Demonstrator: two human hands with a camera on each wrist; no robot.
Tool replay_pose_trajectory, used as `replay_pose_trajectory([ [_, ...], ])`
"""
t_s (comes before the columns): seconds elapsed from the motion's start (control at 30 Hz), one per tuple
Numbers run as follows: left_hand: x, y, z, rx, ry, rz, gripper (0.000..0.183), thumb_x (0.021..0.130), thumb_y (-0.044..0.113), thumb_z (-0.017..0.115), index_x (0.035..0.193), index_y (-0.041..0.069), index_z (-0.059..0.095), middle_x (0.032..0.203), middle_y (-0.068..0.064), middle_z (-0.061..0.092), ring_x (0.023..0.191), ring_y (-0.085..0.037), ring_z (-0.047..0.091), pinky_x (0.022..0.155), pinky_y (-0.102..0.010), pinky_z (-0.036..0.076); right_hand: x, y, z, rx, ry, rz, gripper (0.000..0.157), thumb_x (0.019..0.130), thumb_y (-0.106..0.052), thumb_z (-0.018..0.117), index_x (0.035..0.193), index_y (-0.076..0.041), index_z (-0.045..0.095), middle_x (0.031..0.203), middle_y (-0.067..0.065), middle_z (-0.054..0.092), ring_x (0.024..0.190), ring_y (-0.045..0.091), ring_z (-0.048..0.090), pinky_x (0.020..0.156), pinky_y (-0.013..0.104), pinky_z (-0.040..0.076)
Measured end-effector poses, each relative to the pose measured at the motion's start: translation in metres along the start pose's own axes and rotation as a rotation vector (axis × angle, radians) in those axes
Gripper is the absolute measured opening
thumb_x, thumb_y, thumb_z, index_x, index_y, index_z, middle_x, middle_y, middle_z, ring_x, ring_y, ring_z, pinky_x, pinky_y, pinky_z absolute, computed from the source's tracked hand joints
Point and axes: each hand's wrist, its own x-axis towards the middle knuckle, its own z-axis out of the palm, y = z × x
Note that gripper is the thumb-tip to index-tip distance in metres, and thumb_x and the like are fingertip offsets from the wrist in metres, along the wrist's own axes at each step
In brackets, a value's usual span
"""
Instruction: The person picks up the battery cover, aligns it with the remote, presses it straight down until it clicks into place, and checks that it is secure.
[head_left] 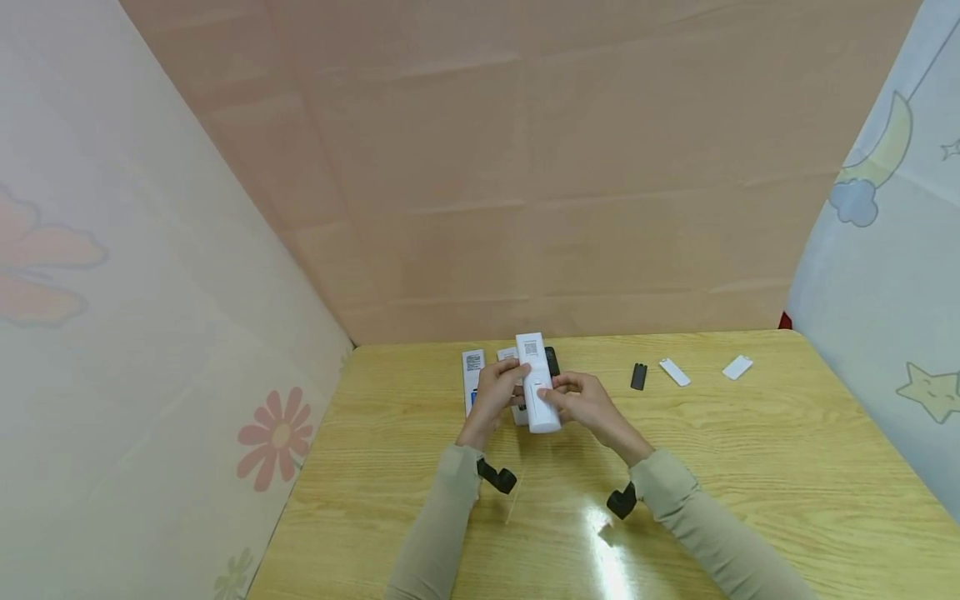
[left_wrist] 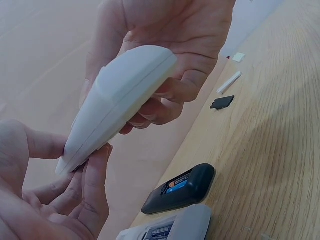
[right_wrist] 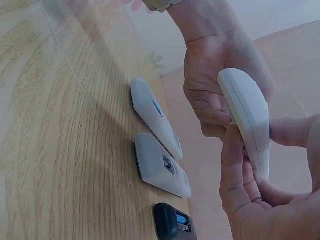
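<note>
A white remote control (head_left: 543, 418) is held above the table, its back with a printed label and battery cover facing up. My left hand (head_left: 495, 393) grips its left side, the thumb on the back. The right hand (head_left: 592, 405) holds its lower right side, the thumb pressing near the cover. Beneath lie a white remote (right_wrist: 145, 100) and a second white remote (right_wrist: 152, 167), both with open battery compartments showing batteries. Beside them is a black remote (left_wrist: 200, 182), also open with batteries inside. My hands partly hide these in the head view.
To the right on the wooden table (head_left: 750, 467) lie a small black battery cover (head_left: 638, 377), a narrow white cover (head_left: 674, 372) and a wider white cover (head_left: 738, 367). A beige cloth backdrop (head_left: 525, 208) stands behind, with patterned sheets at both sides.
</note>
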Motion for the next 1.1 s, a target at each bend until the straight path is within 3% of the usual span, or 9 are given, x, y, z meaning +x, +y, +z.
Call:
replay_pose_trajectory([
  [0.63,-0.001,-0.004,-0.003,-0.007,-0.031,0.026,0.041,0.094,0.037,0.071,0.128,0.014,0.067,0.105,-0.009,0.072,0.075,-0.02,0.07,0.075,-0.041,0.06,-0.002,-0.001,0.002,-0.006,0.011,-0.008,0.035,0.093,-0.023,0.073,0.113,0.005,0.062,0.104,0.019,0.062,0.078,0.025,0.069,0.072,0.046,0.061],
  [1.1,-0.002,-0.006,-0.022,-0.003,0.008,0.044,0.043,0.094,0.037,0.07,0.128,0.011,0.066,0.108,-0.01,0.07,0.083,-0.023,0.071,0.077,-0.042,0.06,0.0,0.002,0.015,-0.021,-0.064,-0.045,0.047,0.096,-0.029,0.07,0.126,0.004,0.057,0.118,0.022,0.062,0.088,0.025,0.069,0.079,0.045,0.059],
])
